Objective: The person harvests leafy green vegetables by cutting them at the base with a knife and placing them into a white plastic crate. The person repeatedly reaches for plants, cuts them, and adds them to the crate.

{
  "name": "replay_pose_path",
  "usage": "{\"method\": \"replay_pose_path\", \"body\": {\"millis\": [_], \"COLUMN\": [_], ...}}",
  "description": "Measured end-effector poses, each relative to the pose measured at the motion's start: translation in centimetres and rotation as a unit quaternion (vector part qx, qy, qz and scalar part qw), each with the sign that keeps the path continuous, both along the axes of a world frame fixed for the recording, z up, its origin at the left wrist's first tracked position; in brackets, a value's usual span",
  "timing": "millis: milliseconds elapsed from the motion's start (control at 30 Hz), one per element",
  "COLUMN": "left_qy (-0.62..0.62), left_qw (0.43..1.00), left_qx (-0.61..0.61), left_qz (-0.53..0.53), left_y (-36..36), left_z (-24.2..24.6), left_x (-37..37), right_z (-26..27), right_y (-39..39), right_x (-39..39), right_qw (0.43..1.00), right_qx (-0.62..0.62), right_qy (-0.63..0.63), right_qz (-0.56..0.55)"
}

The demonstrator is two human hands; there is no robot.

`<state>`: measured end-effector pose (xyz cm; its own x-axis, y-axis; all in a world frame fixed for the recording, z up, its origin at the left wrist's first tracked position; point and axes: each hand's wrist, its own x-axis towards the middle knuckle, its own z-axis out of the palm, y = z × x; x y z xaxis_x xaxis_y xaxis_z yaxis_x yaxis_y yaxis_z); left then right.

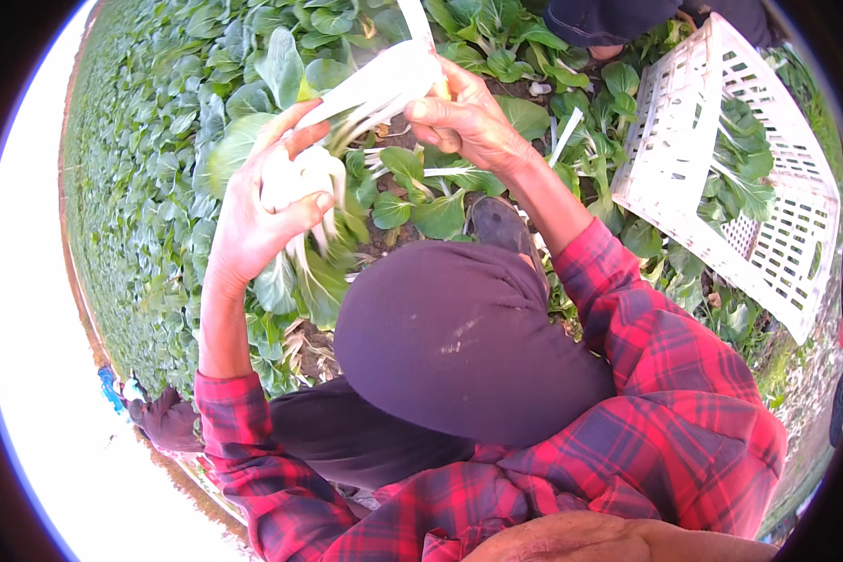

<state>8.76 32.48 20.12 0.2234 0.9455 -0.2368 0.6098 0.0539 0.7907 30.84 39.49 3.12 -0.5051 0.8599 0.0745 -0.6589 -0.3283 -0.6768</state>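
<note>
My left hand (253, 211) holds a bunch of bok choy (305, 183), white stalk bases towards the thumb and green leaves hanging below. Its fingertips also touch another bok choy with broad white stalks (376, 81), which lies across between both hands. My right hand (464, 119) is closed at the butt of that bok choy, its thumb close to the stalks. A narrow, pale, blade-like strip (416, 20) rises above the right hand, in line with a yellow piece between its fingers. Glare hides whether this is a knife or a stalk.
A white plastic crate (664, 133) stands tilted at the right with leafy bok choy (741, 161) inside. Dense bok choy plants (154, 183) fill the left. Cut plants (428, 190) lie before my knee (456, 337). Another person's dark-clothed leg (608, 21) is beside the crate.
</note>
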Motion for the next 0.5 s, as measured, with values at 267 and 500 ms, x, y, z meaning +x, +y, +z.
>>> {"method": "replay_pose_path", "body": {"millis": [267, 500], "left_qy": [-0.107, -0.318], "left_qw": [0.977, 0.908], "left_qx": [-0.087, -0.065], "left_qz": [0.163, 0.263], "left_y": [-5.6, -7.7], "left_z": [2.4, -2.8], "left_x": [-4.3, -3.4], "right_z": [8.7, 9.2], "right_y": [1.4, -0.9], "right_x": [2.2, -0.9], "right_qw": [0.901, 0.846], "right_qx": [0.227, 0.310], "right_qy": [-0.329, -0.434], "right_qz": [-0.168, -0.027]}}
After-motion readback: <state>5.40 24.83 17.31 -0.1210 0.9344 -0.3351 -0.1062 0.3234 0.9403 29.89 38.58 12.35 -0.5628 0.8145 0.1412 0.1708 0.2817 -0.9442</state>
